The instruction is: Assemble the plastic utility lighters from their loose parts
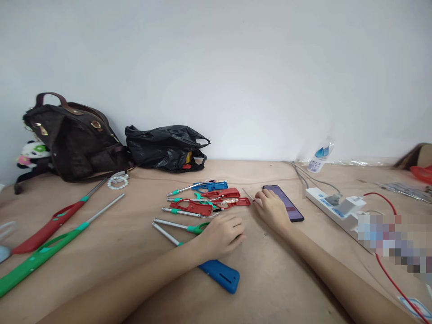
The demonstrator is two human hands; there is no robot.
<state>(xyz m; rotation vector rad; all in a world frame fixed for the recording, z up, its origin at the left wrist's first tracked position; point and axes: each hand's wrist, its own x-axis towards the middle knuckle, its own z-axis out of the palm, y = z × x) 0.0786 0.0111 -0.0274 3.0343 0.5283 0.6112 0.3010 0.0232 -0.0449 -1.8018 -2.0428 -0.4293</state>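
My left hand (224, 234) is closed, fingers curled, over the handle of a green long-neck lighter (195, 228); most of that handle is hidden under the hand. Beneath my left wrist lies a blue long-neck lighter (220, 275), its metal tube pointing up and left. My right hand (272, 207) rests on the table beside the phone, its fingertips pinched on a thin screwdriver (248, 194) whose grip is mostly covered. Just beyond my left hand are opened lighters: a blue shell (216, 186), a red shell (194, 207) and another red shell (227, 193), with metal tubes and wires.
A phone (286, 204) lies right of my right hand. Farther right are a power strip (329, 208) with cables and a bottle (320, 156). At left lie a red lighter (50, 228), another green lighter (50, 252) and a bracelet (118, 180). A backpack (77, 144) and black plastic bag (165, 148) stand behind.
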